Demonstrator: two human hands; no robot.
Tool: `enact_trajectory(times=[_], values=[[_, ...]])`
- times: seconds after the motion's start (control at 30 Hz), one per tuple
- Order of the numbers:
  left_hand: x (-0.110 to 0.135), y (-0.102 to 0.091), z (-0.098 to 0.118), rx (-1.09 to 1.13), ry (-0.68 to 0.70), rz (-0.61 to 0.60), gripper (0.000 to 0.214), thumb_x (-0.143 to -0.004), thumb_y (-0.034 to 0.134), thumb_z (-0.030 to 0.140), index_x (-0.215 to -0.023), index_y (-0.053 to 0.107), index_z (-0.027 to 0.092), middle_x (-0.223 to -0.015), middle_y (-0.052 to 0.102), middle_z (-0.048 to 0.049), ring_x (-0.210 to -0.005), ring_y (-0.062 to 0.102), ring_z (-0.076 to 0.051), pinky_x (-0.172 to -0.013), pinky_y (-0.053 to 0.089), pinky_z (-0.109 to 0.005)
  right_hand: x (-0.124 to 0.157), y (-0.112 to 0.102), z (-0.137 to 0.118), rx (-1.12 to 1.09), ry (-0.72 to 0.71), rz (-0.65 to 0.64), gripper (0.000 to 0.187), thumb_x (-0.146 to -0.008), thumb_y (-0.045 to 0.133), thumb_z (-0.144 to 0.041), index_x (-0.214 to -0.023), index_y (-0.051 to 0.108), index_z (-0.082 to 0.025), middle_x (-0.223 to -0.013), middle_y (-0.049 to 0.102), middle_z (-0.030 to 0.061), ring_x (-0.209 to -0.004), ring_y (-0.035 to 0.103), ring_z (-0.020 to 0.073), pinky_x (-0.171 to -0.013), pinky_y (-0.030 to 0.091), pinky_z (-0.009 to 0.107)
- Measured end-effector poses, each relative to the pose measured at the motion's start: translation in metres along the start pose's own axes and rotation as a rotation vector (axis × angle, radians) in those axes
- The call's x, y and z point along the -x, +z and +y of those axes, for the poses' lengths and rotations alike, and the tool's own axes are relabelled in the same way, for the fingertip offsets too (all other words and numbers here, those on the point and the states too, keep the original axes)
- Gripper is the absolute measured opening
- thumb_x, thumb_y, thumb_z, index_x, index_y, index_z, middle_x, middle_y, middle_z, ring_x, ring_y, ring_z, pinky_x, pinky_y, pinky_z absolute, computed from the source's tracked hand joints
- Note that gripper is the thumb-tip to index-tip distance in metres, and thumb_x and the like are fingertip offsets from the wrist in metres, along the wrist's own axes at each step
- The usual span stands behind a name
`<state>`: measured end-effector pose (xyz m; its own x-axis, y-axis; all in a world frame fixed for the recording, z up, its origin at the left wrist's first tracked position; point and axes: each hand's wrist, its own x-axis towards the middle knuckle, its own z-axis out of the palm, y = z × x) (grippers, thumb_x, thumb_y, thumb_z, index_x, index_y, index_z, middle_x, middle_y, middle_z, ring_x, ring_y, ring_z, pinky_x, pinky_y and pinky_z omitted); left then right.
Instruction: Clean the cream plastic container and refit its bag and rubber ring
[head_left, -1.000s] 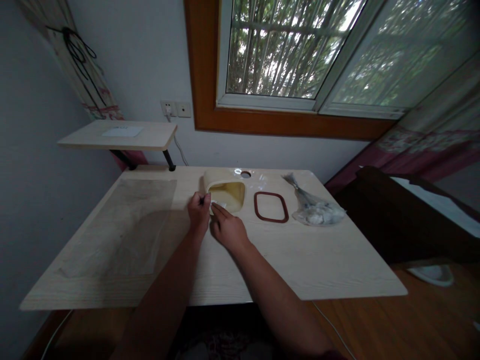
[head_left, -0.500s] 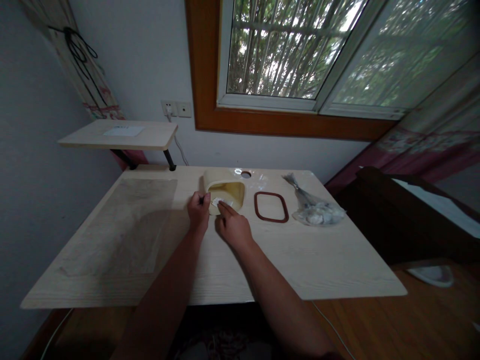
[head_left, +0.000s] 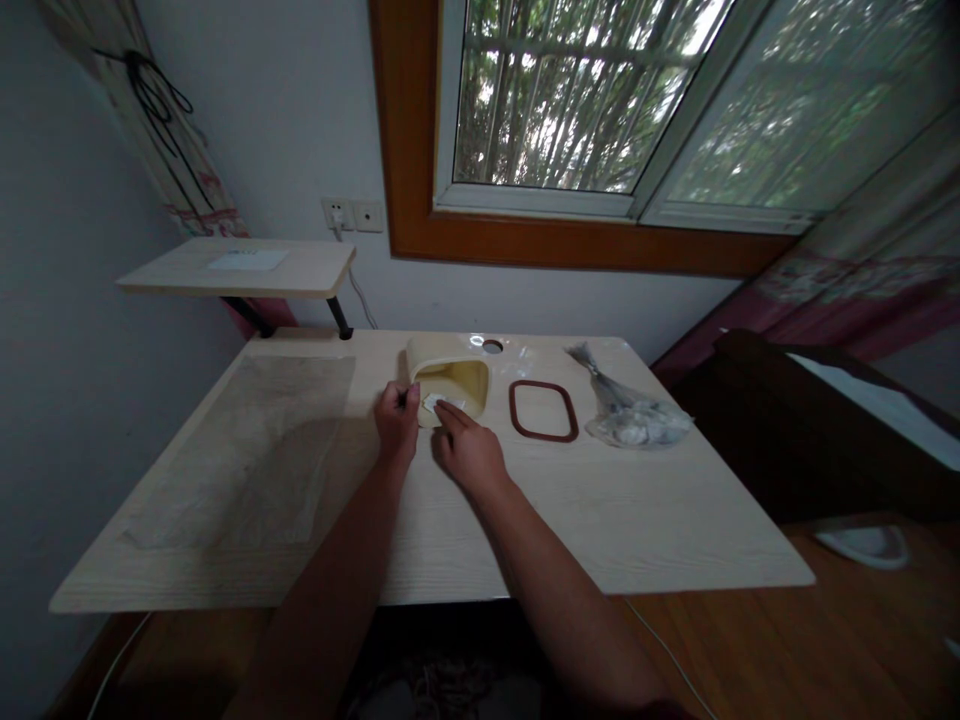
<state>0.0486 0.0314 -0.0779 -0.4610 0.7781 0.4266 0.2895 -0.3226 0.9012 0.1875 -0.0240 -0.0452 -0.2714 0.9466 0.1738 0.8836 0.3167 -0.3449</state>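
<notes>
A cream bin-like container (head_left: 474,372) lies on its side, with its opening facing me. My left hand (head_left: 397,420) is closed at the left edge of the opening, next to the container wall. Something small and dark shows between its thumb and fingers, too small to name. With its first two fingers stretched out, my right hand (head_left: 469,445) touches a white slip (head_left: 431,402) at the container's mouth. The other fingers of that hand are bent under and partly hidden. A reddish-brown rounded square frame (head_left: 573,412) lies flat just to the right.
Further right sits a clear plastic bag (head_left: 641,425) with pale contents and a twisted neck. A flat translucent sheet (head_left: 240,460) covers part of the pale desk (head_left: 600,540) on the left. A raised shelf (head_left: 315,268) stands at the back left, and a cable hole (head_left: 492,347) is behind the container.
Both hands stay at the container, with almost no movement. The view has shifted very slightly.
</notes>
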Motion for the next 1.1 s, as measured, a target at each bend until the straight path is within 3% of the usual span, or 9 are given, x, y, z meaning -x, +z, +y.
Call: enact_trajectory(times=[0.5,1.1], values=[[0.001,-0.007,0.004,0.003,-0.021,-0.024,0.029,-0.086,0.058,0.039,-0.066,0.044,0.022,-0.061,0.043,0.0046,-0.060,0.043,-0.013,-0.059,0.036,-0.024,0.001,0.001,-0.001,0.013,-0.008,-0.001,0.052,-0.094,0.044,-0.027,-0.146,0.049,-0.029,-0.153,0.047,-0.0014,-0.115,0.065,0.0184,-0.094,0.056,0.032],[-0.002,-0.009,0.005,-0.018,-0.029,0.044,0.028,-0.086,0.058,0.036,-0.066,0.044,0.022,-0.060,0.041,0.0050,-0.058,0.040,-0.012,-0.057,0.034,-0.024,-0.002,-0.002,0.009,0.062,0.064,0.019,0.048,-0.097,0.045,-0.027,-0.144,0.051,-0.033,-0.150,0.051,-0.0024,-0.112,0.067,0.0190,-0.094,0.055,0.034]])
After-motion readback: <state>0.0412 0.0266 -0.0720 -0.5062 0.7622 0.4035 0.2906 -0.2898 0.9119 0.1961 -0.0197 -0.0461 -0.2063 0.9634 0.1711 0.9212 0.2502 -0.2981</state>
